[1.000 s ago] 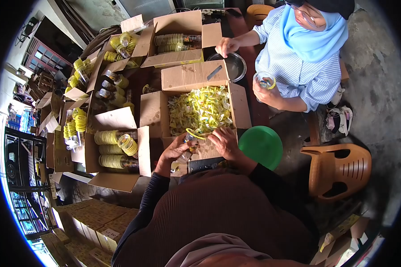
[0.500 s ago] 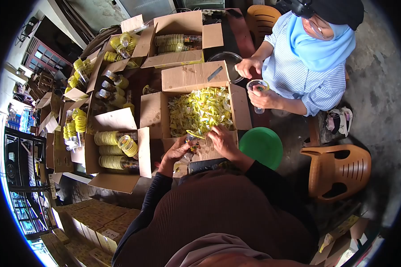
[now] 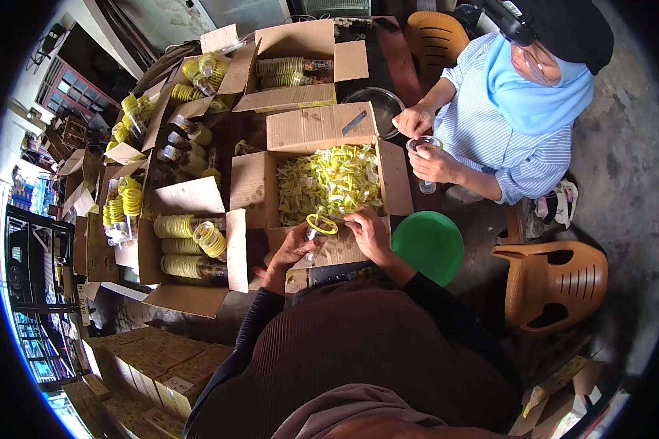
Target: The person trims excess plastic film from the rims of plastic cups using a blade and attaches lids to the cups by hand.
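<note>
Grasping the clear plastic cup [image 3: 312, 235] around its body with the left fingers [image 3: 299, 238], below its yellow rim [image 3: 324, 233]; holding the right fingers [image 3: 359, 219] just beside the rim, not showing clearly whether gripping anything.

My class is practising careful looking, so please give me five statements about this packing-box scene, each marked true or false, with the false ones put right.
1. The left hand holds a clear cup with a yellow rim. True.
2. The round green object is inside the open box of yellow pieces. False: it is outside the box, to its right in the picture.
3. The co-worker wears a striped top. True.
4. Someone is sitting on the orange chair at the lower right. False: nobody sits on it.
5. The co-worker's hands are both empty. False: one of them holds a clear, yellow-rimmed cup.
</note>
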Available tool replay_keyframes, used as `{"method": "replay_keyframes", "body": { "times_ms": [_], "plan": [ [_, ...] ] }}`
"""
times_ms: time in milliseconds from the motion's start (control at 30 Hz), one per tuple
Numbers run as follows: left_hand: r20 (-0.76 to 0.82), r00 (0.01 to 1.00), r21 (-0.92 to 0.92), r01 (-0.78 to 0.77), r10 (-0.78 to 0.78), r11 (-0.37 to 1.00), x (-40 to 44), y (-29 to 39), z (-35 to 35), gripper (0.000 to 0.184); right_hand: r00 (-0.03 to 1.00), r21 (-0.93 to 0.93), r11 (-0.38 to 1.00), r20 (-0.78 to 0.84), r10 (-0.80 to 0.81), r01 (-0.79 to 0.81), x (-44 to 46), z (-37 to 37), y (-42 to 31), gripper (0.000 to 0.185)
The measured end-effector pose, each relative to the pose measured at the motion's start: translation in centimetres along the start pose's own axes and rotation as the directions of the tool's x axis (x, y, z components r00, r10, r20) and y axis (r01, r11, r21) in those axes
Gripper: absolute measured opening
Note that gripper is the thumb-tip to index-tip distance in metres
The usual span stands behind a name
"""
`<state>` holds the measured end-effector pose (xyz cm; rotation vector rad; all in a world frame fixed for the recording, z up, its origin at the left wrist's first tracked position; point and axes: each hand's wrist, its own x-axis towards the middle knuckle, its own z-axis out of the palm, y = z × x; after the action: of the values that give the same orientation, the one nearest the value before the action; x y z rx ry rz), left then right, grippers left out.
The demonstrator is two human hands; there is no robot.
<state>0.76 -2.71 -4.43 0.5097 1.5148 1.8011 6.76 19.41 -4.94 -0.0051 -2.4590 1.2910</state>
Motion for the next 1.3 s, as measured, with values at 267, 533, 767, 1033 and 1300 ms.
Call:
{"method": "replay_keyframes", "body": {
  "times_ms": [267,533,767,1033,1300],
  "plan": [
    [-0.125,0.978,0.342,-0.117,0.169,0.932,0.4,-0.1,-0.2,0.066,0.958,-0.223,0.941,0.188,-0.216,0.256,-0.2,-2.6,-1.9,0.017],
    [-0.138,0.985,0.429,-0.032,0.100,0.903,0.1,-0.7,0.1,0.057,0.922,-0.427,0.819,0.211,-0.323,0.385,-0.9,-2.4,-2.5,0.022],
    [-0.098,0.993,0.122,0.072,-0.060,0.990,-0.6,1.0,2.3,0.039,0.923,-0.420,0.821,0.180,-0.341,0.386,-1.0,-1.6,-2.9,0.020],
    [-0.095,0.985,-0.045,0.140,-0.143,0.989,-0.7,1.0,2.3,0.044,0.999,-0.043,0.999,0.047,0.013,-0.011,-1.0,0.5,-1.1,0.017],
    [-0.170,0.968,0.321,-0.123,0.185,0.939,-0.5,1.2,1.3,0.054,0.981,0.112,0.978,0.098,0.168,-0.178,-1.3,0.1,3.5,0.017]
  ]
}}
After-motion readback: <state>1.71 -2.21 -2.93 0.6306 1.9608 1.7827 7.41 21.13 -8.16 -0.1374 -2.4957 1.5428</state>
